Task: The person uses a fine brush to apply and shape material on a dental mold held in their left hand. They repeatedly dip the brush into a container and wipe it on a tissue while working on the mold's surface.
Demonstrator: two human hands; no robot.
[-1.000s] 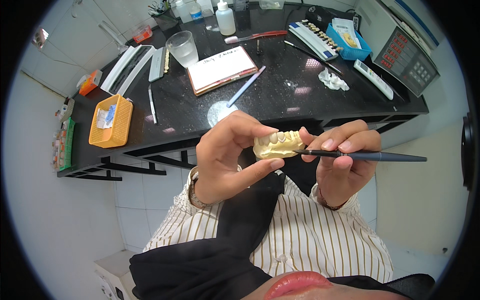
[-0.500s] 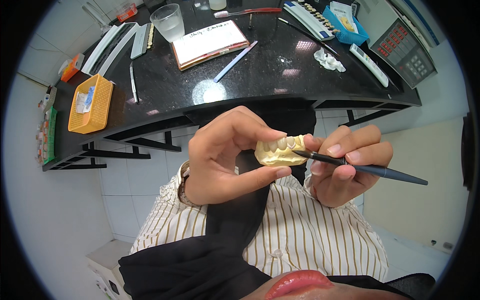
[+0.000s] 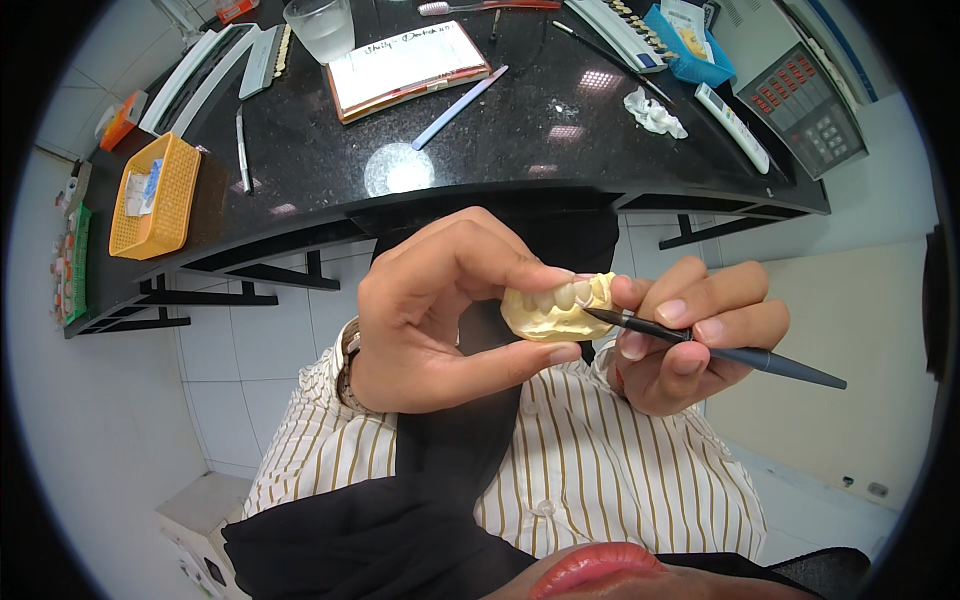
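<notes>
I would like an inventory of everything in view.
Dental model: one, yellow, centre
Slim tool: one, dark, centre
Mesh basket: one, yellow, left
Side basket: one, green, far left
Small basket: one, blue, right
Cup: one, clear, upper left
Notepad: one, white, upper centre
Stick: one, blue, by notepad
Instrument: one, silver, left
Toothbrush: one, red-handled, top
Rod: one, black, upper right
Shade guides: two, whitish, upper left and right
Case: one, white, upper left
Box: one, orange, left
Tissue: one, white, right
Handset: one, white, right
Machine: one, grey, right
Worktop: one, black, ahead
Cabinet: one, whitish, lower left
Striped shirt: one, white, below
Scarf: one, black, below
Left hand: one, bare, holding model
Right hand: one, bare, holding slim tool
</notes>
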